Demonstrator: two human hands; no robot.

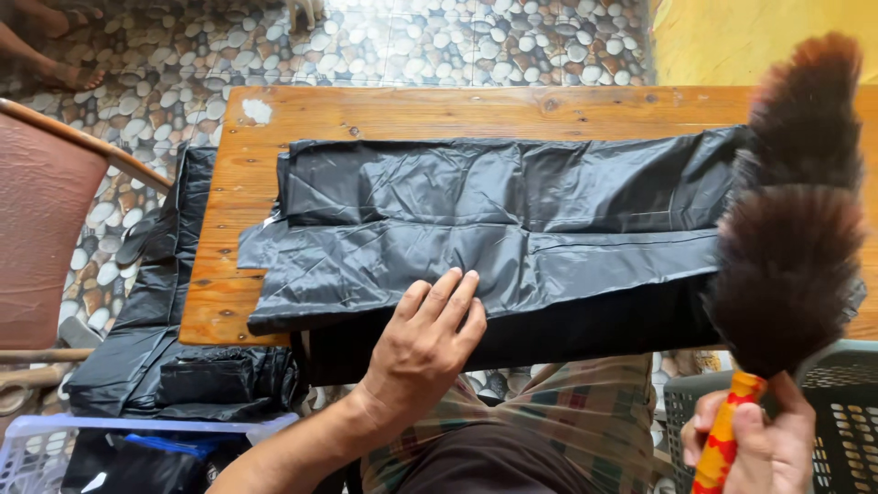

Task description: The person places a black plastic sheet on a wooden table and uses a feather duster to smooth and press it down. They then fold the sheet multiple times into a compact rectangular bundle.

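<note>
A stack of black plastic bags (494, 229) lies flat across a wooden table (412, 114), hanging slightly over its near edge. My left hand (425, 343) rests palm down on the near edge of the bags, fingers spread. My right hand (764, 439) grips the orange and yellow striped handle of a feather duster (791, 229). Its dark brown feathers stand upright over the right end of the bags.
A reddish chair (46, 210) stands at the left. More black bags (165, 357) lie piled on the pebble floor beside the table. A pale plastic basket (55, 448) sits at lower left, a grey basket (841, 402) at lower right. A person's bare feet (64, 46) show at top left.
</note>
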